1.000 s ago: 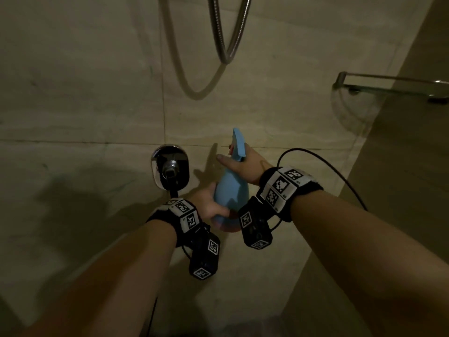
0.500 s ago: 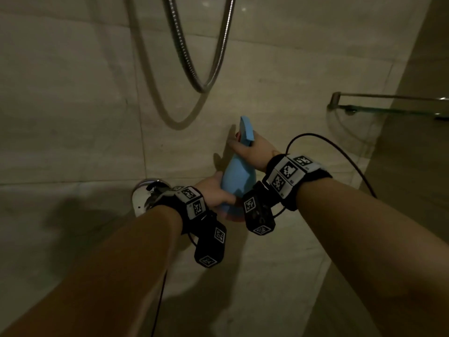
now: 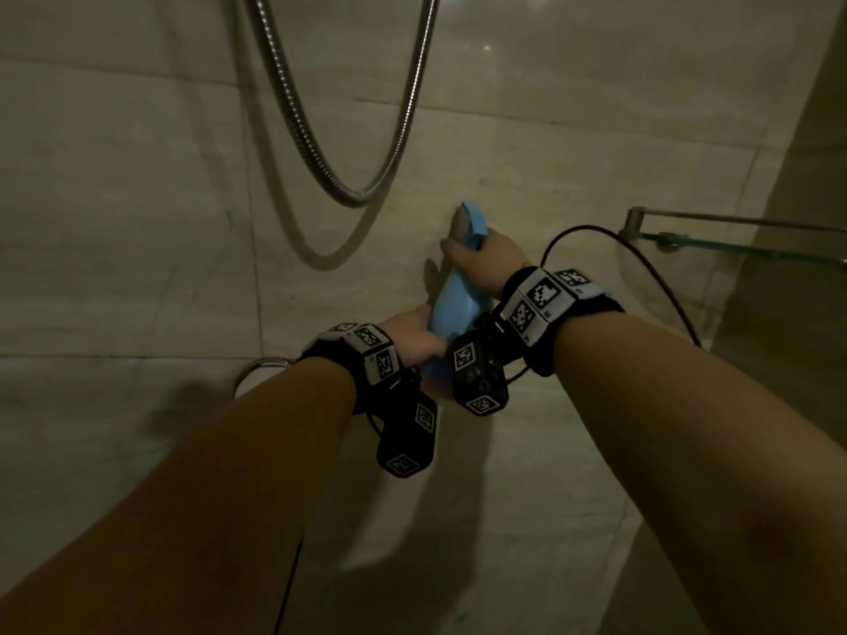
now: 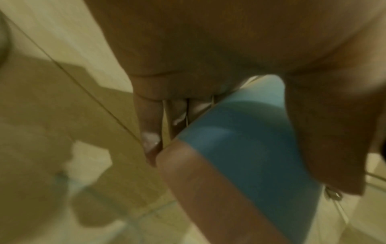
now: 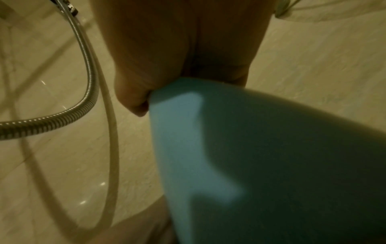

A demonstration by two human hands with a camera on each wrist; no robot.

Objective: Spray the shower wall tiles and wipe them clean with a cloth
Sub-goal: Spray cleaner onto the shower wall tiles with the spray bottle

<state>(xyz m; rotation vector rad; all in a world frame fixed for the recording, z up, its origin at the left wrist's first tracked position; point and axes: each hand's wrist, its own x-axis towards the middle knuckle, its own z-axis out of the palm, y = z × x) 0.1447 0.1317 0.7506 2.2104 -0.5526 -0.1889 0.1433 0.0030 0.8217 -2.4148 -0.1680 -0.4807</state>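
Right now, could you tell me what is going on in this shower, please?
A person holds a blue spray bottle up to the tiled shower wall with both hands. The right hand grips its top near the trigger; the left hand grips its base. A metal shower hose loops above. No cloth is in view, so wiping hasn't started.

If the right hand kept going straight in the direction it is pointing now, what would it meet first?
Most likely the tiled shower wall. The right hand grips the top of the blue spray bottle and points forward at the tiles, with nothing visible between. The shower hose hangs off to its left. Depth is unclear.
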